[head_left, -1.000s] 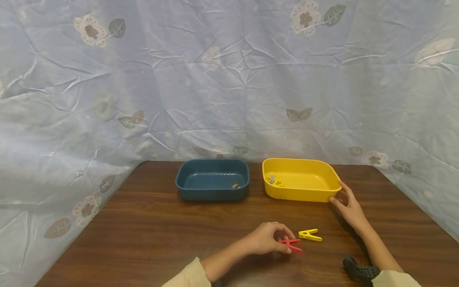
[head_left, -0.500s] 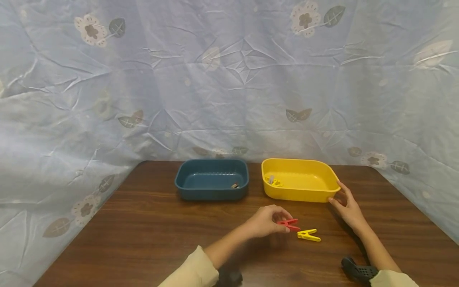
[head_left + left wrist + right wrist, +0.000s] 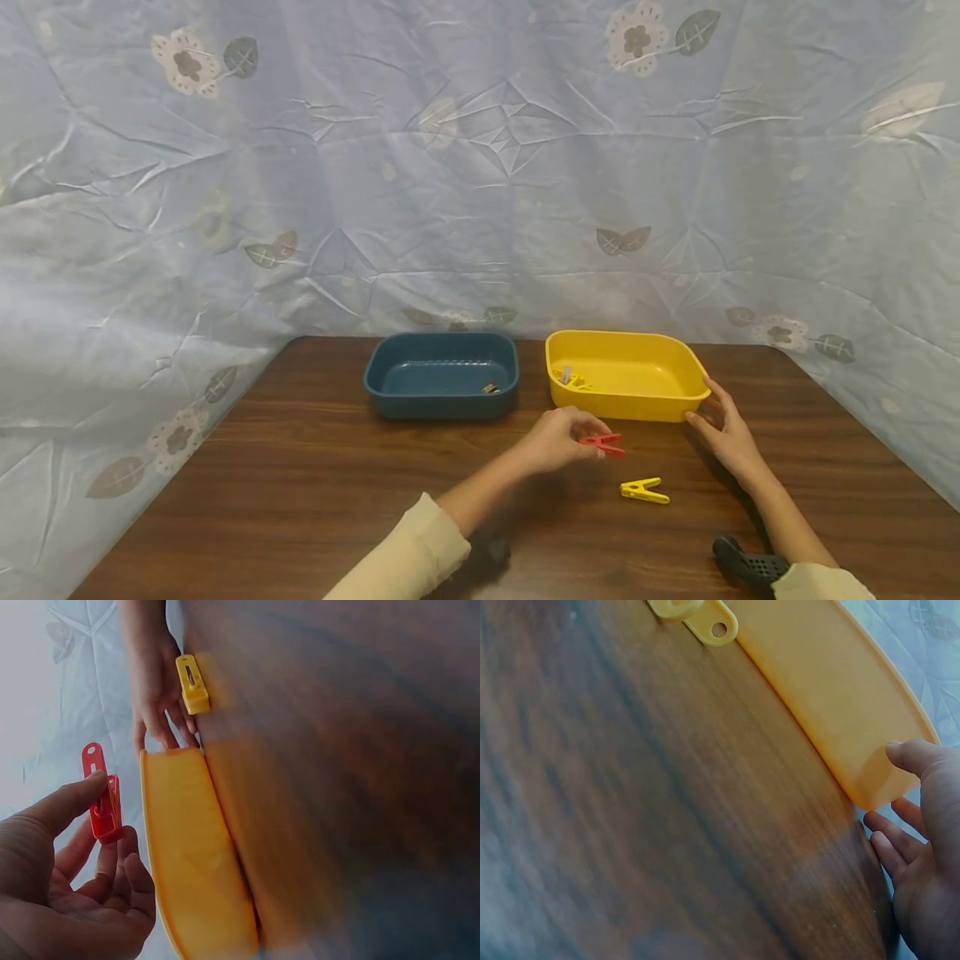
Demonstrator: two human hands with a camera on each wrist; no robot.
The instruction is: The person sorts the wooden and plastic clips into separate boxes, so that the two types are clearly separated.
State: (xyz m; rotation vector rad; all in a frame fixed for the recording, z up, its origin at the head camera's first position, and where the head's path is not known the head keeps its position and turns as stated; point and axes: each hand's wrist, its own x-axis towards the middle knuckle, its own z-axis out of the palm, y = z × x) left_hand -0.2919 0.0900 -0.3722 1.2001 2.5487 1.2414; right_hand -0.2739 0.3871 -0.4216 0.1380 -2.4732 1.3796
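Observation:
My left hand [image 3: 558, 440] pinches a red clothespin [image 3: 604, 444] between thumb and fingers, above the table and in front of the yellow bin [image 3: 622, 407]. The left wrist view shows the red clothespin [image 3: 103, 806] upright between thumb and fingertips. My right hand [image 3: 731, 435] rests against the bin's front right corner, thumb on the front wall and fingers extended along the right side. Below the red one, a yellow clothespin [image 3: 645, 491] lies on the table. Inside the yellow bin's left end sit yellow clothespins [image 3: 573, 381] and a small grey piece [image 3: 566, 374].
A dark blue bin [image 3: 442, 407] stands left of the yellow one, with a small item [image 3: 491, 387] in its right front corner. Brown wooden table [image 3: 300, 483] lies under everything. A patterned curtain [image 3: 450, 208] hangs behind. Black straps and devices sit near both wrists.
My left hand has moved forward, away from me, carrying the red clothespin past the yellow one on the table. My right hand stays at the bin's corner.

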